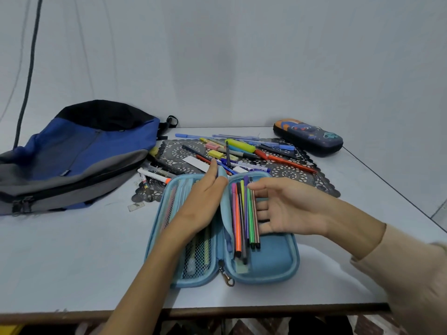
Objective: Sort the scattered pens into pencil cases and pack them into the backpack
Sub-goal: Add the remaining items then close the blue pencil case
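A light blue pencil case (273,259) lies unzipped and spread flat near the table's front edge. Several coloured felt pens (245,218) lie side by side in its right half. My left hand (205,201) rests on the left mesh half and pinches the blue middle flap (223,189) upright. My right hand (285,209) hovers palm-up over the right half, fingertips touching the felt pens. Behind the case, scattered pens and highlighters (239,153) lie in a pile. The blue, grey and black backpack (72,155) lies at the left.
A dark lace mat (290,175) lies under the loose pens. A second, dark navy cartoon pencil case (308,137) sits zipped at the back right. Several markers (154,176) lie beside the backpack. The table's right edge runs diagonally near that case.
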Demonstrator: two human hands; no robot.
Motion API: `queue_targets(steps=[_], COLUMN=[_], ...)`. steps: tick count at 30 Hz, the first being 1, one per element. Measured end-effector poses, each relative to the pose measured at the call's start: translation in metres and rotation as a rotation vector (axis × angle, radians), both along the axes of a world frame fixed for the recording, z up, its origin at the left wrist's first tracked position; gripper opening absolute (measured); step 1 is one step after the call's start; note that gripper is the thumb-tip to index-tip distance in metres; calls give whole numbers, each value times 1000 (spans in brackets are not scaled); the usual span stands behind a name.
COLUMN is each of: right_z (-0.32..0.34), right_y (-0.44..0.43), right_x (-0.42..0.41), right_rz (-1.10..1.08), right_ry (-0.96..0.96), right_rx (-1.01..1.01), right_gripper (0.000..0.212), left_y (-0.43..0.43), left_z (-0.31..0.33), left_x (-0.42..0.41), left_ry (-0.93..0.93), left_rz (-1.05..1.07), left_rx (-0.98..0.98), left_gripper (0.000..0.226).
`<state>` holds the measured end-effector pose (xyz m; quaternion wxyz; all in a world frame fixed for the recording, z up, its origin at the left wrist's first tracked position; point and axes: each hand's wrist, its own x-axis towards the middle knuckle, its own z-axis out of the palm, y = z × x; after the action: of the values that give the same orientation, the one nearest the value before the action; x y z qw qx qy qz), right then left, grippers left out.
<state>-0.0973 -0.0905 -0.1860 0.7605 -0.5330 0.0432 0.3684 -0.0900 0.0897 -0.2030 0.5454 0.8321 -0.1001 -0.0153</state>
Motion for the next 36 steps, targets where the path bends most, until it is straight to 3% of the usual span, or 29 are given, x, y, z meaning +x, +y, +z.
queue_targets(steps=[4,8,11,15,18,21,24,26,29,32,36], right_z=[5,14,17,21,20,8,-10,-10,1,8,-8], right_y=[-8,-14,-18,-14,-9,0,5,1,-9,-8,8], right_x=[-6,-13,-13,-11,-8,-5,-7,-9,-11,-4,17], right_rz=[31,-8,-81,-173,-117,343,690,784,822,605,471], right_ry=[-13,-50,-59,-293,-693,-1118,-1201,-1192,-1113,-1134,-1207], right_rx=[75,32,-17,-136,-560,-1102,-1413,-1440,-1317,-1161,-1227], right_gripper=[51,46,65,33,37,49,62,66,69,60,57], left_y=[1,0,-2,-3,-6,-8,-8,-7,-7,-7,-8], left_z=[1,2,4,5,4,4,3,2,0,-3,-3], left_x=[-2,-3,-4,-5,-7,-7,-5,-4,-3,-1,-1], left_ry=[15,20,18,21,18,18,22,22,19,12,0], left_rz=[8,17,17,6,-3,0,1,-5,-13,-4,4], left_rx=[1,-2,0,9,4,-36,-48,-52,-64,-65,-83], left_gripper=[56,56,56,56,56,55,55,56,56,56,55])
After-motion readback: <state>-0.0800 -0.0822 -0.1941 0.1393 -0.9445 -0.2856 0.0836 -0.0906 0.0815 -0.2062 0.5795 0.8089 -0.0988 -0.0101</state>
